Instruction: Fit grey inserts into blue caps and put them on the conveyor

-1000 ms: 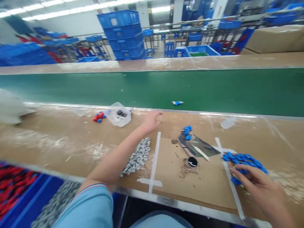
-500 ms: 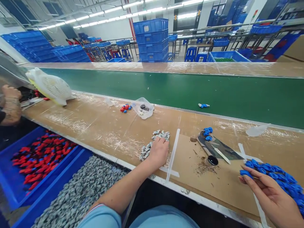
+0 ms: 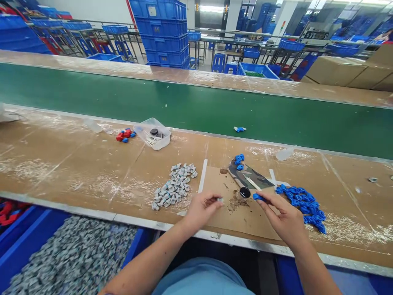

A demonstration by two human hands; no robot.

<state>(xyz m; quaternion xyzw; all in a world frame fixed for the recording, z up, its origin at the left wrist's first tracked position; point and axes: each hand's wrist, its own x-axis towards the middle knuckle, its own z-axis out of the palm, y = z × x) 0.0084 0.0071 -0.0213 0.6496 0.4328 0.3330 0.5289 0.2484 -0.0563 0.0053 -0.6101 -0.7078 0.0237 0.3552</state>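
My left hand pinches a small grey piece, mostly covered by the fingertips, above the cardboard sheet. A pile of similar grey pieces lies to its left. Between finger and thumb of my right hand is a small blue plastic piece. It is just right of a small round pot of dark liquid. Many more blue pieces are heaped to the right of that hand. Behind the pot, a white stick-like tool rests on a camouflage-patterned pad with a few blue pieces.
A clear tray with a black lid and white sticks stands beside red and blue pieces. Beyond runs a green conveyor belt carrying a blue-and-white piece. At lower left is a blue bin of grey pieces.
My left hand has left the grey pile with a piece and come right over the cardboard. My right hand has brought its blue piece left, near the pot. The view has turned right.
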